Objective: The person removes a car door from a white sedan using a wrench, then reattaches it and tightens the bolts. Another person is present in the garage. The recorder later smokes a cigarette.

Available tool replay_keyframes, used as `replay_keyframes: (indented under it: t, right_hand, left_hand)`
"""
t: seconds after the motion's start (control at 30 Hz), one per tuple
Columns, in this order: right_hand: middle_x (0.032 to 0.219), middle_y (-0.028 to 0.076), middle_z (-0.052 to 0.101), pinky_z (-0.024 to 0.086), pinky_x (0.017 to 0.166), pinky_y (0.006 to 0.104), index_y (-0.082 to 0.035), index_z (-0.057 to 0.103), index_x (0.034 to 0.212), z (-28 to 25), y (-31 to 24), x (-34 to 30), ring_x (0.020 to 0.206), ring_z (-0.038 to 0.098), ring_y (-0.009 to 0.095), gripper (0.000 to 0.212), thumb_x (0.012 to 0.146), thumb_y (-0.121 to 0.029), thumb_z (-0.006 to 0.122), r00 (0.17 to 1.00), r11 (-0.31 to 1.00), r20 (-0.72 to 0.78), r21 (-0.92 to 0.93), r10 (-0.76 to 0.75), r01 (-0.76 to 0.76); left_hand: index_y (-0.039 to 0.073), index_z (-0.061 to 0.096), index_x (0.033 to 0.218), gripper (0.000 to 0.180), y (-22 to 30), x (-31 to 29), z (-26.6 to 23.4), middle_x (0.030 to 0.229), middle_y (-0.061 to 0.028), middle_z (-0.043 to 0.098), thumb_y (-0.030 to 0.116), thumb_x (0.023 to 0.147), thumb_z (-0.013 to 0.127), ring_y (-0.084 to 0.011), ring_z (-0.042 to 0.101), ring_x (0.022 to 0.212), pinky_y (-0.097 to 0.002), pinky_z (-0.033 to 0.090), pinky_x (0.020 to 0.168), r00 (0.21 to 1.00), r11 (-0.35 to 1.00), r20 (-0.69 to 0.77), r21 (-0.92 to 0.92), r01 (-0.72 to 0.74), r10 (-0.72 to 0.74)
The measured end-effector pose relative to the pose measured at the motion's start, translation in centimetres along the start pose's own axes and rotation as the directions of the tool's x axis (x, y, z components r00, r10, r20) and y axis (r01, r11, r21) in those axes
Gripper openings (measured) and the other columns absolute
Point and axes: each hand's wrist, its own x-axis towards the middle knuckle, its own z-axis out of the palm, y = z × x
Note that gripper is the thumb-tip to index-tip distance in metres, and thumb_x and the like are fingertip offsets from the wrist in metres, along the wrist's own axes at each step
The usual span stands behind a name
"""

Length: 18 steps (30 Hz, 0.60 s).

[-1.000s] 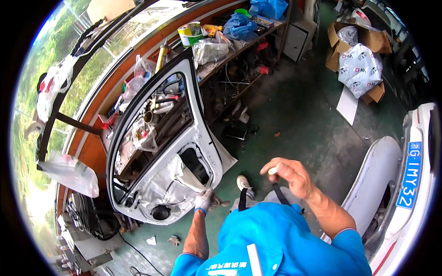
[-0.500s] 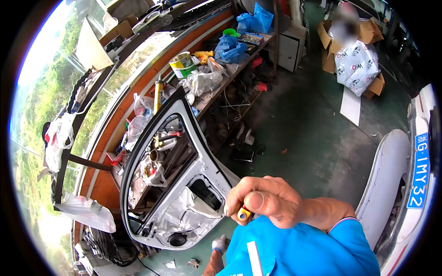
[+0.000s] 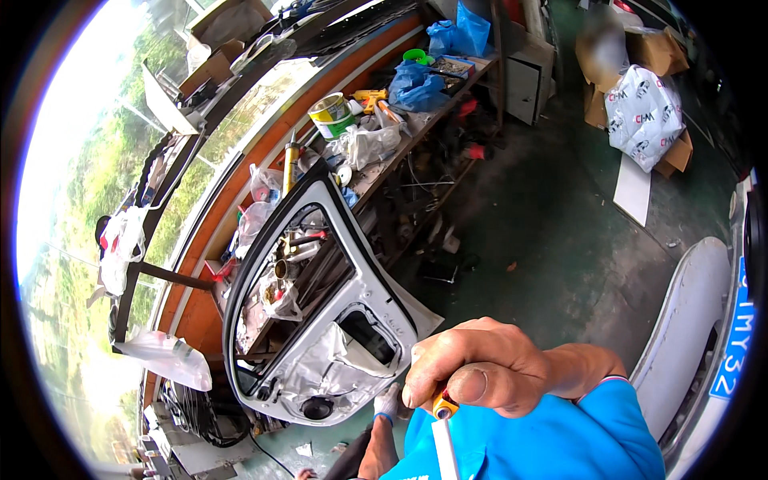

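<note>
My right hand is bare and held up in front of my blue shirt. Its thumb and curled fingers pinch a small yellow cylinder with a round, dark-centred end; the rest of it is hidden in the grip. Lower down, my left hand, in a pale glove, is by the lower right edge of a silver car door. Its fingers are small and partly hidden, and I cannot tell whether it grips the door. The door stands tilted, its inner side bare, with torn pale sheeting and a round black speaker.
Behind the door runs a cluttered workbench with a paint can, a caulking gun and blue plastic bags. To the right is a grey bumper. A person beside cardboard boxes is at the far right.
The whole scene has shifted to the right in view. My left hand has come up closer to the door's edge. My right hand still pinches the yellow cylinder, slightly lower and further right.
</note>
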Motion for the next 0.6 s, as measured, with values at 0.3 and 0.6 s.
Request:
replay_keyframes:
  t: [0.3,0.6]
  right_hand:
    - [0.101,0.021,0.07,0.052,0.067,0.0358,0.008,0.062,0.112,-2.9,-2.2,-2.0,0.076,0.064,0.022,0.036,0.107,-0.026,0.051,0.998,0.997,0.003,0.036,-0.061,0.061]
    - [0.1,0.02,0.07,0.053,0.068,0.0365,0.008,0.062,0.116,-4.9,-3.0,-2.9,0.077,0.065,0.023,0.04,0.107,-0.03,0.053,0.999,0.992,0.041,0.126,-0.018,0.013]
  left_hand:
    - [0.009,0.066,0.072,0.057,2.1,-6.5,3.3,0.062,0.0002,0.058,0.052,0.105,0.046,-0.0143,0.048,0.054,-0.0379,0.039,0.05,0.974,0.979,0.185,0.128,-0.158,0.133]
    - [0.017,0.044,0.08,0.031,0.0,-8.2,6.4,0.059,0.0056,0.046,0.031,0.103,0.061,-0.0077,0.04,0.047,-0.0279,0.032,0.041,0.993,0.927,0.085,-0.371,-0.049,0.087]
